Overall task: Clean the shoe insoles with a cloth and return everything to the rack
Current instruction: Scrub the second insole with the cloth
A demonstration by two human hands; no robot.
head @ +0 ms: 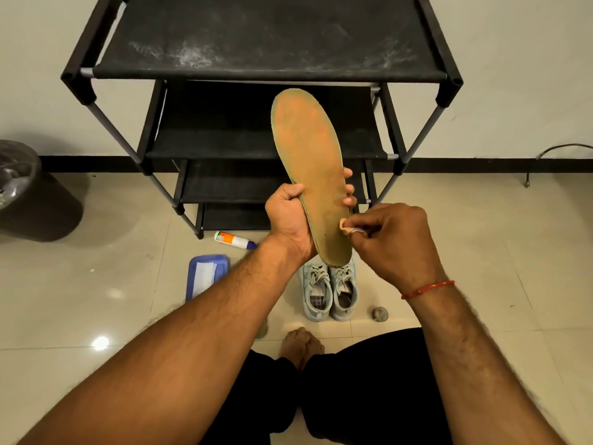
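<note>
A tan, worn insole [309,155] stands upright in front of the black shoe rack [256,72]. My left hand [288,213] grips it around its lower half, thumb on the left edge and fingertips showing on the right edge. My right hand [394,239] pinches a small pale cloth [348,227] and presses it against the insole's lower right side. A pair of light grey sneakers [329,292] sits on the floor below the insole, toes toward the rack.
A white bottle [234,240] with an orange label lies near the rack's foot. A blue tray [207,274] with a white cloth sits left of the sneakers. A dark bin [29,191] stands at left. A small round object [380,314] lies right of the sneakers.
</note>
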